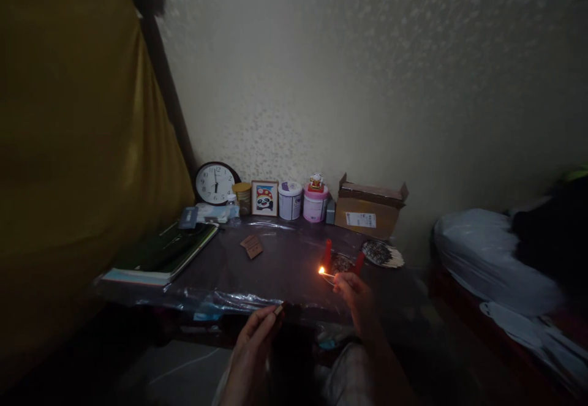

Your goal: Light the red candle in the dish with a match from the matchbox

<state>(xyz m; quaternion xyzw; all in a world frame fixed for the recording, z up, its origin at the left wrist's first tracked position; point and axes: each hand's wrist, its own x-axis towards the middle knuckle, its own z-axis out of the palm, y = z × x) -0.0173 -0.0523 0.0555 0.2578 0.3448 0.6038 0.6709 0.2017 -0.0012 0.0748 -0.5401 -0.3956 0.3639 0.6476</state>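
In my right hand [353, 293] a burning match [329, 275] is pinched, its flame [321, 270] pointing left over the table. Just behind the flame stands a red candle [327, 251], and a second red candle [359, 263] rises beside my fingers; neither shows a flame. Between the candles lies a dark, patterned dish [340, 263], partly hidden. My left hand [257, 335] is closed near the table's front edge around a small tan object that looks like a matchbox [278, 310], mostly covered by the fingers. A round pile of matches [383, 253] lies behind the right candle.
A brown cardboard piece [252, 247] lies on the plastic-covered table [285, 271]. Along the wall stand a clock [215, 183], a framed panda picture [265, 198], a white tin [290, 201], a pink tin [315, 203] and a cardboard box [367, 211]. A large book [165, 250] lies left.
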